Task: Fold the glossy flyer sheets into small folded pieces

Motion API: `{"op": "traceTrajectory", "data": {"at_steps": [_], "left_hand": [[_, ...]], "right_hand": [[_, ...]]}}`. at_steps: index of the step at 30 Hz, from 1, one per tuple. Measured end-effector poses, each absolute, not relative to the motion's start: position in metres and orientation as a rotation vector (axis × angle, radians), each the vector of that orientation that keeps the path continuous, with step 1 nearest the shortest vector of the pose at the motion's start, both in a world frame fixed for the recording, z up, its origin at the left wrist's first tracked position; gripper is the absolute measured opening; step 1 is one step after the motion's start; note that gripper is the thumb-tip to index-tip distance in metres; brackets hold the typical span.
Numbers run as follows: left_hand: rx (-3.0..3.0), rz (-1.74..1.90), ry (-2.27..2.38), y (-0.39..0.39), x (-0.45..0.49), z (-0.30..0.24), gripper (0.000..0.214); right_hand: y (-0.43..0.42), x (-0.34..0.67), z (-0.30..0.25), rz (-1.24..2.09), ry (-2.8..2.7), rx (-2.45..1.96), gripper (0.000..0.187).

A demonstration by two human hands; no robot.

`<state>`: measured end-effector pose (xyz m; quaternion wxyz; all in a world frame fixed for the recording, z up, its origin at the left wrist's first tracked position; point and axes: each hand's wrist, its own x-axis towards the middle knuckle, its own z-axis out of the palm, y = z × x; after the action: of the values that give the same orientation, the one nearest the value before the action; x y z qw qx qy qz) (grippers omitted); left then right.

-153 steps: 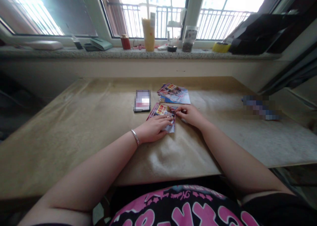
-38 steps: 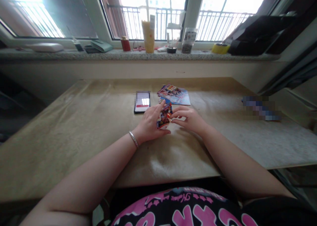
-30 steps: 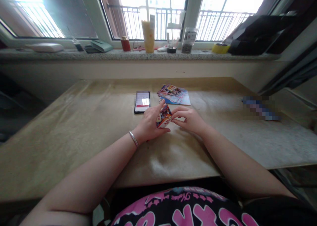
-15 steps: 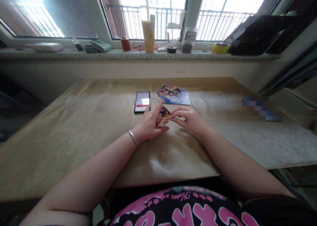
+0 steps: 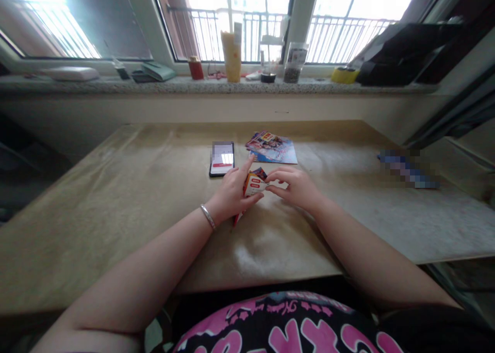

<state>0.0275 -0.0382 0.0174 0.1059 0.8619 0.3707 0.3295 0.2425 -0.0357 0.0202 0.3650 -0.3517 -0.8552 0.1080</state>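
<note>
My left hand (image 5: 233, 190) lies over a folded piece of colourful printed paper (image 5: 255, 186), its thumb and stretched index finger on either side, holding it down on the table. A white flap with red labels faces up, and a red corner sticks out below my left palm. With thumb and fingertips, my right hand (image 5: 296, 187) pinches the right tip of that paper. Beyond both hands sits a small fanned stack of printed sheets (image 5: 276, 149). Left of it lies a phone (image 5: 222, 159) with its screen lit.
The table (image 5: 135, 198) has a tan cover. On its right side lies a blurred bluish object (image 5: 408, 170). Along the windowsill (image 5: 209, 86) stand a red jar (image 5: 196, 69), a yellow cup (image 5: 232, 59), a yellow tape roll (image 5: 345, 75) and a black bag (image 5: 402, 59).
The right part of the paper has been folded over, so more of its white flap shows. Its red lower corner now sticks out further below my left hand. Both hands stay nearly in place.
</note>
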Motion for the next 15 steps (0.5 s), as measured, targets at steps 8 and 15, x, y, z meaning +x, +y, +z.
{"op": "traceTrajectory", "data": {"at_steps": [8, 15], "left_hand": [[2.542, 0.935, 1.021, -0.0381, 0.0254, 0.0175, 0.112], [2.519, 1.025, 1.004, -0.0366, 0.0261, 0.0165, 0.102]], "right_hand": [[-0.033, 0.2399, 0.0154, 0.433, -2.102, -0.994, 0.005], [-0.0323, 0.2392, 0.0174, 0.441, -2.001, -0.986, 0.007]]}}
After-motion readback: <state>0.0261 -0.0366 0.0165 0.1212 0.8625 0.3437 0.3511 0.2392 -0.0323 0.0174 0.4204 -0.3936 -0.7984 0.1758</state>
